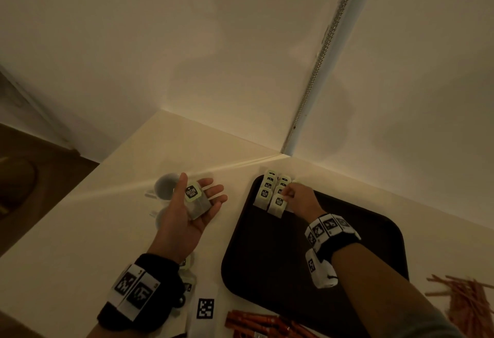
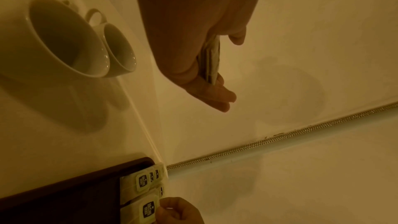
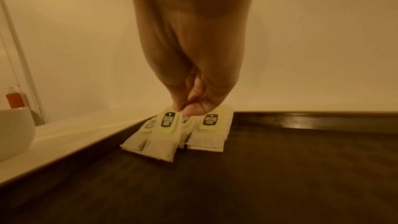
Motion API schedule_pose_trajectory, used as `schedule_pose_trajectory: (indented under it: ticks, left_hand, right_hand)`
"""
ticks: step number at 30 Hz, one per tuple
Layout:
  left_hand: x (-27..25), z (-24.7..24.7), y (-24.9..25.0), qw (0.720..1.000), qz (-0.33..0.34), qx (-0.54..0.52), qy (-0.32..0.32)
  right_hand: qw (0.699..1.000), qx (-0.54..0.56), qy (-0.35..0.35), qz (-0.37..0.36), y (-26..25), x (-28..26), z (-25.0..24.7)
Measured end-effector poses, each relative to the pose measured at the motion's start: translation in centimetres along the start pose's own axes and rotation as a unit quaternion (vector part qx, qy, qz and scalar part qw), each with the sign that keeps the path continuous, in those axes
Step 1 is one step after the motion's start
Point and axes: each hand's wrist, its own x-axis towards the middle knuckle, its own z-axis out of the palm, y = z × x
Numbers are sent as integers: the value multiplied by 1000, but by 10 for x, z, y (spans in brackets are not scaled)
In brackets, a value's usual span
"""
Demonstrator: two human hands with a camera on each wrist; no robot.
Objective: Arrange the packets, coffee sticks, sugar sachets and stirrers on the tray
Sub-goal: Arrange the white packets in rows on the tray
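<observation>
Teabags (image 1: 271, 193) stand in two overlapping rows at the far left corner of the dark tray (image 1: 374, 230), where the right hand (image 1: 300, 200) pinches the nearest one by its tag. The left hand (image 1: 191, 209), palm up with fingers relaxed, carries a small stack of teabags (image 1: 196, 200). Coffee sticks (image 1: 256, 323) and stirrers (image 1: 465, 297) lie off the tray, apparently not yet arranged.

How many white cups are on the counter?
2. One cup is nearer the left-wrist camera; the second cup sits right behind it, touching. Both stand beyond the left hand, outside the tray.
</observation>
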Motion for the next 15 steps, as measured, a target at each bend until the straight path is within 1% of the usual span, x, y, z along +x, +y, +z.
schedule_pose_trajectory:
  ticks: [4,7,9,10,11,12,14,15]
  left_hand:
    - [2,0,1,1000,1,0,2]
    - [2,2,0,1000,-11,9,-5]
    - [3,4,0,999,-30,21,-20]
    - [3,5,0,998,-41,29,-29]
    - [4,6,0,997,-53,38,-37]
    - [4,8,1,996,-66,47,-46]
    - [2,15,1,992,-84,64,-70]
    - [1,19,2,991,-85,69,-82]
  right_hand:
    - [1000,-24,11,2,2,10,5]
    - [1000,-22,14,14,3,13,6]
    - [999,-38,36,-8,-5,11,2]
    - [997,-33,56,-35,-15,8,-2]
    - [995,-4,73,-71,-29,2,-7]
    - [989,48,80,-114,-46,-6,-13]
    - [962,134,58,-229,-85,-30,-25]
    - [947,140,34,-287,-103,-43,-30]
